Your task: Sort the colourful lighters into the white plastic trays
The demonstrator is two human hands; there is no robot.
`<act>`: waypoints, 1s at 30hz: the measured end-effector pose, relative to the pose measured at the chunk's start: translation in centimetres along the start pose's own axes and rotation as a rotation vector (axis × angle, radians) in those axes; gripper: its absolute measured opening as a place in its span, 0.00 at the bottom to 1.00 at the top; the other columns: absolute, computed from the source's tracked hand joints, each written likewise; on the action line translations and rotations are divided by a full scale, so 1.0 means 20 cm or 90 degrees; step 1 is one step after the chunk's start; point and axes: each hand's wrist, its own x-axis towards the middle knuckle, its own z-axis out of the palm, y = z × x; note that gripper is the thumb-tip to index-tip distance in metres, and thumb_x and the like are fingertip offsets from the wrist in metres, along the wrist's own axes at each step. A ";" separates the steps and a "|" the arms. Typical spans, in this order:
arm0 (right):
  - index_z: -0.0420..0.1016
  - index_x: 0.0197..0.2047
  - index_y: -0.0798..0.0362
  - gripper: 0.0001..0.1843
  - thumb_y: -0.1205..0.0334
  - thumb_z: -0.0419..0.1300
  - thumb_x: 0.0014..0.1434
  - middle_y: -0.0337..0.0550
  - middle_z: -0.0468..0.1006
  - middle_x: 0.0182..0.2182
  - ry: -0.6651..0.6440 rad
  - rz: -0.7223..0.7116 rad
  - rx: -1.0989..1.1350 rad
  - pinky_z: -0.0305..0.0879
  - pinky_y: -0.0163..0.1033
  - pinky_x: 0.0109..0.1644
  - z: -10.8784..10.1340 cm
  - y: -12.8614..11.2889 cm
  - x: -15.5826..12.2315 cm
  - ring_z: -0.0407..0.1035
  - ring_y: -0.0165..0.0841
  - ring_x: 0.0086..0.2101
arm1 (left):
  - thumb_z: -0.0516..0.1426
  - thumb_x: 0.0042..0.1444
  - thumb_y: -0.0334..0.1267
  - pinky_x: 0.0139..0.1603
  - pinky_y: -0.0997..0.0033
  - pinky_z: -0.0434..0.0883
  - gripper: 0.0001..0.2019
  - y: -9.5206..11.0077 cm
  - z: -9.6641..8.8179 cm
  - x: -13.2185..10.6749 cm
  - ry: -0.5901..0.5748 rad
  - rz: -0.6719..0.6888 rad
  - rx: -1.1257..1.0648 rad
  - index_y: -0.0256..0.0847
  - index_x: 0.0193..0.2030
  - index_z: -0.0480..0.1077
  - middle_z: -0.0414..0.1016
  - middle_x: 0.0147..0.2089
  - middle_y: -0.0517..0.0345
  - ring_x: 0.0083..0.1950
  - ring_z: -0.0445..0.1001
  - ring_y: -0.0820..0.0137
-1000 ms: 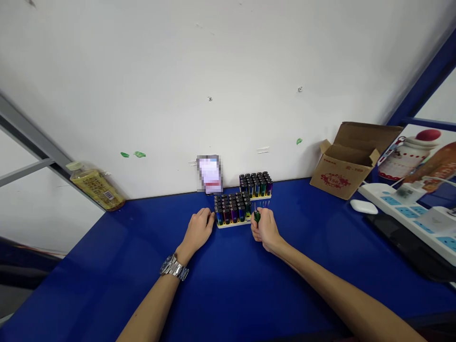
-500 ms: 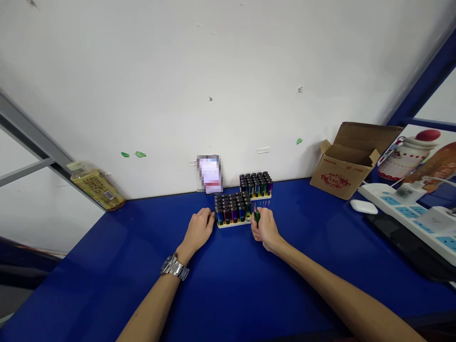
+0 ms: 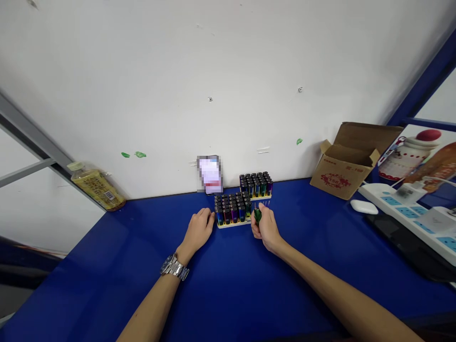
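Observation:
A pale tray [image 3: 233,223] packed with several upright coloured lighters stands on the blue table [image 3: 228,285], and a second full tray [image 3: 256,185] stands behind it near the wall. My left hand [image 3: 197,230] rests against the near tray's left end with fingers curled on its edge. My right hand [image 3: 265,228] is closed round a green lighter [image 3: 257,215] held upright at the tray's right end. A steel watch [image 3: 174,267] is on my left wrist.
A blurred phone [image 3: 210,174] leans on the white wall. A yellow drink bottle [image 3: 94,186] lies at the left. At the right are an open cardboard box [image 3: 351,161], a white mouse-like object [image 3: 363,206], a power strip [image 3: 409,218] and a printed box.
My right hand has lifted the green lighter slightly up and toward the tray. My left hand has stayed still.

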 end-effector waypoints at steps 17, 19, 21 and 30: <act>0.70 0.40 0.53 0.14 0.53 0.49 0.63 0.38 0.68 0.24 -0.018 -0.394 -0.338 0.62 0.35 0.29 -0.17 -0.02 0.11 0.65 0.31 0.25 | 0.43 0.62 0.38 0.35 0.65 0.62 0.12 0.01 0.00 0.00 0.008 0.001 -0.011 0.44 0.27 0.54 0.67 0.30 0.57 0.31 0.67 0.65; 0.70 0.39 0.54 0.13 0.55 0.50 0.63 0.38 0.70 0.24 -0.020 -0.396 -0.343 0.64 0.35 0.30 -0.17 -0.01 0.11 0.67 0.31 0.25 | 0.43 0.61 0.38 0.35 0.65 0.62 0.11 0.01 0.00 0.00 0.008 0.001 -0.014 0.44 0.27 0.55 0.67 0.30 0.57 0.31 0.67 0.65; 0.71 0.39 0.54 0.11 0.58 0.50 0.63 0.39 0.72 0.25 -0.016 -0.414 -0.363 0.66 0.36 0.31 -0.17 -0.01 0.11 0.69 0.31 0.25 | 0.43 0.61 0.38 0.35 0.65 0.62 0.12 0.01 -0.01 0.00 0.006 0.000 -0.017 0.44 0.27 0.55 0.67 0.30 0.57 0.31 0.67 0.65; 0.72 0.41 0.55 0.14 0.63 0.46 0.67 0.44 0.77 0.24 0.018 -0.713 -0.588 0.69 0.35 0.28 -0.20 -0.01 0.11 0.73 0.32 0.24 | 0.42 0.61 0.40 0.35 0.65 0.61 0.12 0.01 -0.01 0.00 0.000 -0.003 -0.019 0.44 0.27 0.54 0.66 0.30 0.57 0.31 0.66 0.65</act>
